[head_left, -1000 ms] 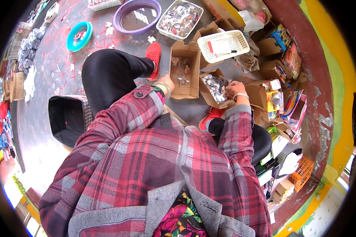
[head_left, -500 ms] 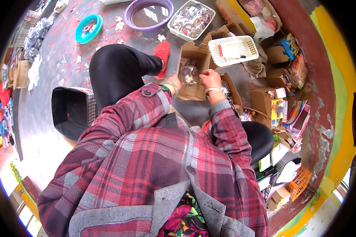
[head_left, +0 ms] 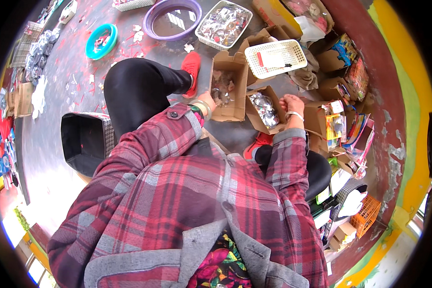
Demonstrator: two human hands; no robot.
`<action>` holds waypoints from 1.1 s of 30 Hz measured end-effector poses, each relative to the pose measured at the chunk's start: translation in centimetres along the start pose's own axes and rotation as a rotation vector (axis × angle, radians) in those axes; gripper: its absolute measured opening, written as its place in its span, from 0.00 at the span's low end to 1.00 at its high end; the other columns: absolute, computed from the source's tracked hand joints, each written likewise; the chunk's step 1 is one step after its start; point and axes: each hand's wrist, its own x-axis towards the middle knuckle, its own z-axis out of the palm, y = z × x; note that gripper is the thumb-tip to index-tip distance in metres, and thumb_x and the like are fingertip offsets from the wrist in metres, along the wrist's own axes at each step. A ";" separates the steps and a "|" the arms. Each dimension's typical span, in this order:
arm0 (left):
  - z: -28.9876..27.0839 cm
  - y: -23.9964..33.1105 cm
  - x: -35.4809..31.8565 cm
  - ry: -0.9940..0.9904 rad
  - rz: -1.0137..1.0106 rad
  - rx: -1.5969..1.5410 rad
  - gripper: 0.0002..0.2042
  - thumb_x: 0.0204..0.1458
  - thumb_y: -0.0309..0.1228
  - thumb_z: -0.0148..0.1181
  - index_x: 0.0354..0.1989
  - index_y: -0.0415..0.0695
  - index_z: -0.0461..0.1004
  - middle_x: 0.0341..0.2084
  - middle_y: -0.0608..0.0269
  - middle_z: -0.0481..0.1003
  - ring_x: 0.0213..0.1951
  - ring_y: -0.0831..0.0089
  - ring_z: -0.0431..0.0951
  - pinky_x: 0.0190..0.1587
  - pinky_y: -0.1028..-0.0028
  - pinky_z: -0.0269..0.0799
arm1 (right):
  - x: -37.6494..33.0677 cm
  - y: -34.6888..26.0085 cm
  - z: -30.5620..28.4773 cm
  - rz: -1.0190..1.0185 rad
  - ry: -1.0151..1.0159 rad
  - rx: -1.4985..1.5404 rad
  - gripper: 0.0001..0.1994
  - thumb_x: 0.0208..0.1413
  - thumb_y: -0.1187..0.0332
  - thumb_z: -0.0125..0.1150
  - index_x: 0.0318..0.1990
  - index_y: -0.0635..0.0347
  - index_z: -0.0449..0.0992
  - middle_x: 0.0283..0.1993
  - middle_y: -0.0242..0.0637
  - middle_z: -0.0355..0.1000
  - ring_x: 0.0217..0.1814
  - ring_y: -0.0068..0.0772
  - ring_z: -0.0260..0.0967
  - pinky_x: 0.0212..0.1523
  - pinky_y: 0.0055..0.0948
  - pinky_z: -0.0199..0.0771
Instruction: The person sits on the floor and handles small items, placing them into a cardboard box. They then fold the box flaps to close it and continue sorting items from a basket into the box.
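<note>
A brown cardboard box (head_left: 237, 115) stands in front of me, with small brownish and pinkish pieces on its bottom. My left hand (head_left: 206, 101) is closed at its left wall, some fingers hidden by the box edge. To its right is a smaller, tilted cardboard box (head_left: 254, 114) filled with shiny silvery packets (head_left: 265, 110). Beyond that box's right wall, my right hand (head_left: 292, 103) is raised with curled fingers. Whatever those fingers may hold is too small to make out.
A white plastic basket (head_left: 298, 64) rests atop the boxes. Farther off stand a basket of packets (head_left: 200, 35), a purple basin (head_left: 147, 24) and a turquoise basin (head_left: 114, 41). An open black bin (head_left: 81, 139) is at left. Packed cartons (head_left: 317, 120) line the right wall.
My right hand has moved right, from over the larger box to beyond the smaller one. The clear packet seen in the larger box is gone from there. My left hand stays by its wall.
</note>
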 end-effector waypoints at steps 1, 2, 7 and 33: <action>0.2 0.0 0.4 -0.005 0.003 0.001 0.13 0.48 0.27 0.48 0.41 0.34 0.66 0.34 0.45 0.73 0.39 0.53 0.75 0.40 0.62 0.69 | 0.4 1.1 -0.4 0.026 0.000 -0.038 0.03 0.47 0.76 0.56 0.31 0.64 0.73 0.23 0.37 0.73 0.17 0.24 0.69 0.12 0.16 0.65; -2.8 2.0 -1.3 0.018 -0.078 -0.134 0.14 0.46 0.27 0.51 0.41 0.33 0.65 0.35 0.43 0.73 0.40 0.52 0.74 0.42 0.62 0.70 | 1.3 2.9 -0.8 0.078 0.039 -0.105 0.02 0.46 0.76 0.56 0.29 0.62 0.73 0.21 0.37 0.72 0.15 0.23 0.67 0.10 0.17 0.62; 0.7 -0.5 0.6 -0.052 0.007 0.021 0.16 0.45 0.26 0.50 0.43 0.32 0.63 0.36 0.39 0.72 0.42 0.49 0.73 0.44 0.61 0.69 | 2.5 8.6 -0.2 -0.157 0.019 -0.952 0.13 0.38 0.68 0.57 0.36 0.57 0.78 0.34 0.46 0.74 0.38 0.40 0.73 0.41 0.33 0.71; 4.1 -2.9 1.8 -0.021 0.146 0.135 0.15 0.45 0.27 0.49 0.41 0.32 0.64 0.36 0.38 0.72 0.42 0.50 0.74 0.44 0.61 0.70 | 0.5 2.9 3.0 -0.341 -0.058 -1.143 0.12 0.33 0.63 0.64 0.31 0.49 0.80 0.32 0.42 0.75 0.36 0.42 0.72 0.42 0.33 0.71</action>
